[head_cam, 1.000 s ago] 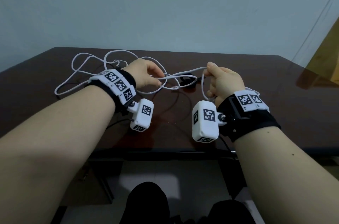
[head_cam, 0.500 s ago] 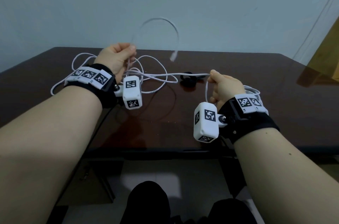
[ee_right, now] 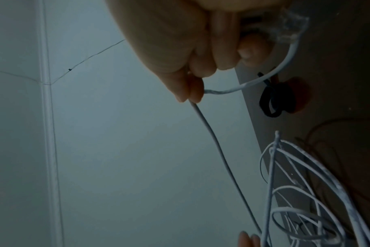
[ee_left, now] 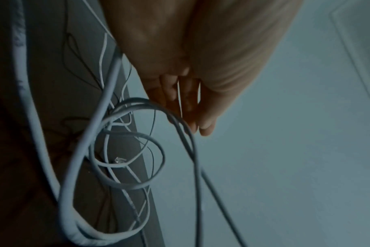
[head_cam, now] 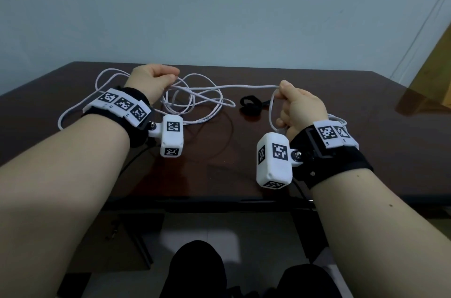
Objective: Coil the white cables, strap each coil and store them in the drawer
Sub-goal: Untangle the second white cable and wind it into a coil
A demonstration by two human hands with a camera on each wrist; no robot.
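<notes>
Raised loop dropped, both hands pinching white cable, black strap beyond.

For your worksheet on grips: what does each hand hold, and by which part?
Both pinch the white cable: right hand near its plug end, left hand further along.

Dim, bluish light; both wrist views dark, grainy and motion-blurred.
</notes>
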